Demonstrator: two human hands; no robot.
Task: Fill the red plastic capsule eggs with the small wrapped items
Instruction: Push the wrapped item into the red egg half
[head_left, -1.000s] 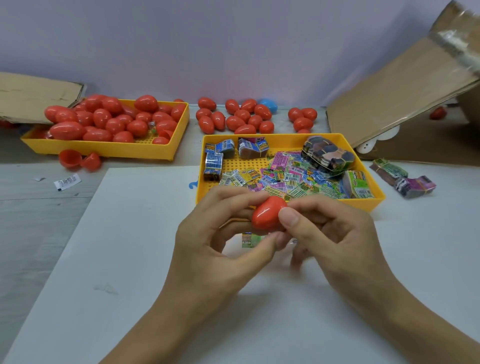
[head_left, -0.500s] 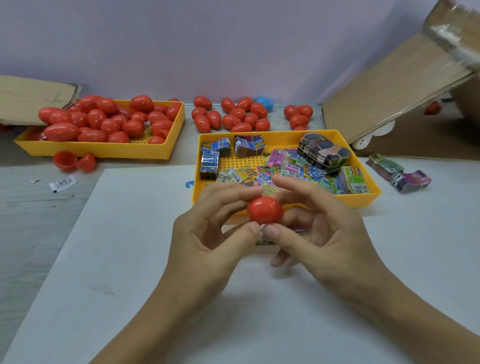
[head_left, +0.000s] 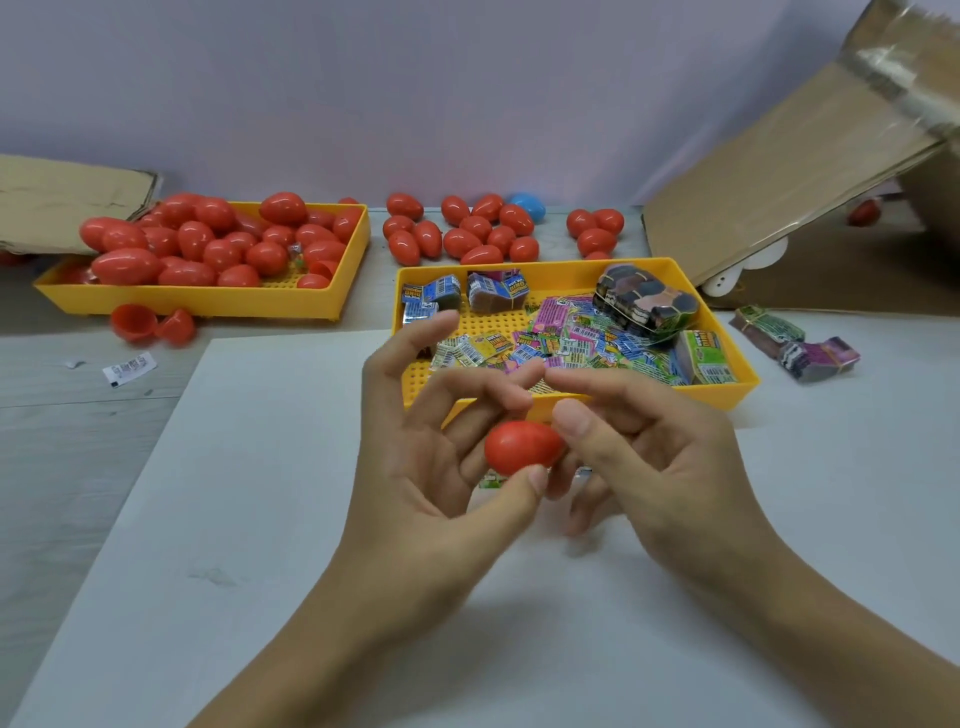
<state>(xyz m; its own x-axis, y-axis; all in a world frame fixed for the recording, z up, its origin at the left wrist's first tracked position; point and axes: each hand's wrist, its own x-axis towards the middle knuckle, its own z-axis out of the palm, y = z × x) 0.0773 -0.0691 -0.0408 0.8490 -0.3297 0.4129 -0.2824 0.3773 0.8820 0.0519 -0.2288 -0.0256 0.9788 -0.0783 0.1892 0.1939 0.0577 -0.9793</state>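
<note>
Egg (head_left: 522, 447) pinched in left hand (head_left: 431, 462).

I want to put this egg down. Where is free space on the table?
The white sheet is bare left of the left hand and in front of both hands. The gap between the egg tray and the wrapper tray is narrow. Behind the trays, loose eggs crowd the table.
</note>
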